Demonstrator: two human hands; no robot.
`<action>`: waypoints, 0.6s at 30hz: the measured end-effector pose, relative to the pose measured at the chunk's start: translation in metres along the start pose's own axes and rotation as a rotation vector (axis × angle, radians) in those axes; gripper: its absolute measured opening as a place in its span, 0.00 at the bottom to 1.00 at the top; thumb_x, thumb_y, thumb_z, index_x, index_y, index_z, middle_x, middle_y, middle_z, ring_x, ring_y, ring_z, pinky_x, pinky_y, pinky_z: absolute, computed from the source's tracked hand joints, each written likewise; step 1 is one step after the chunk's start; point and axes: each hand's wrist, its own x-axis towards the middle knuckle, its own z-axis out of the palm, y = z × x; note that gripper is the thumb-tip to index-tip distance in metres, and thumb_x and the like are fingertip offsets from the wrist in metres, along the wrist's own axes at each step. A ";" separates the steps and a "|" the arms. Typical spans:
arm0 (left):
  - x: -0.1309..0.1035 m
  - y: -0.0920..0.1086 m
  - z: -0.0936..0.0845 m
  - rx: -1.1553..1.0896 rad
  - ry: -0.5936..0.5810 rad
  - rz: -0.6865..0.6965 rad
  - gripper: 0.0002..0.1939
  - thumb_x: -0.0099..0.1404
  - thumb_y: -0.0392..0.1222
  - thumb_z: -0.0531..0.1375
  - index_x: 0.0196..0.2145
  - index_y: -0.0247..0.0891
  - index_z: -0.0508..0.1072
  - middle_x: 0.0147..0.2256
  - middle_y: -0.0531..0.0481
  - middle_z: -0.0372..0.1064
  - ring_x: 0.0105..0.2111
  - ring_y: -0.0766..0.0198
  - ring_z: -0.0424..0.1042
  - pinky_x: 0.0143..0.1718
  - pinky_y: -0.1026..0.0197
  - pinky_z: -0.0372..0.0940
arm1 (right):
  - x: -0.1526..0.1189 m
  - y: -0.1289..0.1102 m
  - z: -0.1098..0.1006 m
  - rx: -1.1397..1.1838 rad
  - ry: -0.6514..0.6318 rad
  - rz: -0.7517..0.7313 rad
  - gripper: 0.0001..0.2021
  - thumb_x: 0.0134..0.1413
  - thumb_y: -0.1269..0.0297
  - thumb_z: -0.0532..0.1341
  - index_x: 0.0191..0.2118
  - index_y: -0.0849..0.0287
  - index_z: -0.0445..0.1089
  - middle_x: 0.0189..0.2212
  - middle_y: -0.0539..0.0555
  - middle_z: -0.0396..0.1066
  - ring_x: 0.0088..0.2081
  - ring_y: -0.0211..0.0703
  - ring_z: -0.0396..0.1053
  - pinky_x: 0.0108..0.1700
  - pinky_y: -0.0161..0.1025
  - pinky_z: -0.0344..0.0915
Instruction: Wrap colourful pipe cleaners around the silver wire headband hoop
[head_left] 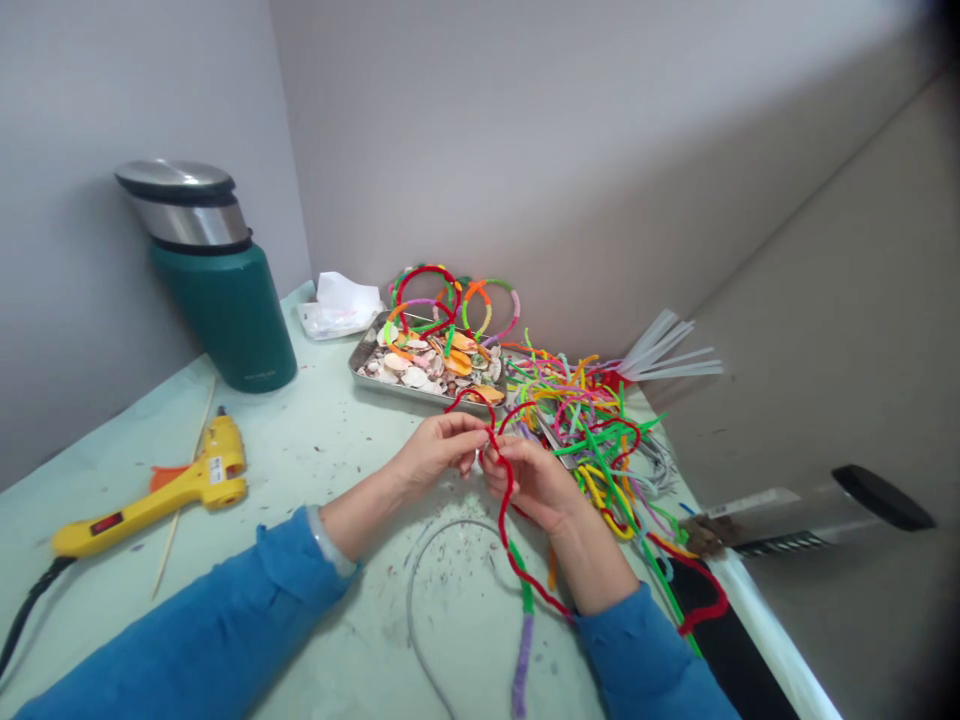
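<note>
My left hand (444, 446) pinches a red pipe cleaner (505, 490) between thumb and fingertips. Right beside it, my right hand (534, 478) is closed on the same red strand, which is bent into small loops where the hands meet. One length of it trails down past my right wrist. Below the hands, a grey wire hoop (411, 590) lies on the table, partly wrapped with green and purple pipe cleaner (524, 640). Whether the red strand is joined to the hoop is hidden by my fingers.
A metal tray (397, 393) of seashells carries several coloured rings (491, 283). Tangled pipe cleaners (592, 430) spread to its right, near pale glue sticks (660, 345). On the left are a yellow glue gun (172, 490), a thin wooden stick (166, 555) and a green bottle (225, 315).
</note>
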 end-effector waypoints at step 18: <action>0.004 -0.001 -0.003 0.068 0.144 0.038 0.13 0.50 0.45 0.65 0.27 0.35 0.66 0.18 0.57 0.64 0.16 0.73 0.58 0.19 0.67 0.57 | -0.001 0.001 -0.004 -0.112 -0.034 -0.008 0.13 0.48 0.56 0.65 0.33 0.64 0.72 0.21 0.47 0.64 0.16 0.28 0.54 0.17 0.29 0.49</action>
